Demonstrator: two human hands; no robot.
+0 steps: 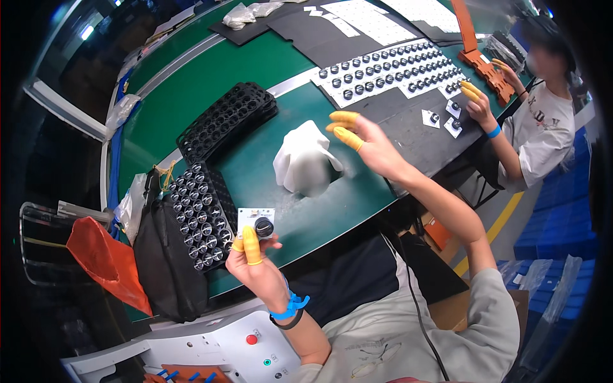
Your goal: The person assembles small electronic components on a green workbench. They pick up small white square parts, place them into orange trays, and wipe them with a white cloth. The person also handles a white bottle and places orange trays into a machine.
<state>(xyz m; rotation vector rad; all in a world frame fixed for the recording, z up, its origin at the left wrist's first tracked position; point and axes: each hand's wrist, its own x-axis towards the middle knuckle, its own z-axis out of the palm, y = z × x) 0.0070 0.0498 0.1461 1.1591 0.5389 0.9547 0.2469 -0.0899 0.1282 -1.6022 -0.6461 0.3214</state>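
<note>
My left hand (255,265), in yellow finger cots and a blue wrist strap, pinches a small white circuit board (246,218). A black round knob-like part (264,227) sits on the board's lower right corner. Over the green table to the right, my right hand (370,145) is raised with its fingers apart and nothing between them, also in yellow cots. Just left of those fingers a crumpled white cloth (297,156) lies heaped on the table. Beside my left hand is a black tray (221,190) filled with rows of shiny black round parts (204,218).
Black trays with round pockets (233,115) are stacked farther back. White board panels (357,75) bearing many black round parts lie on a black mat (383,118). At right, a co-worker's hands (479,105) are near single boards (431,119). An orange bag (102,255) hangs at left.
</note>
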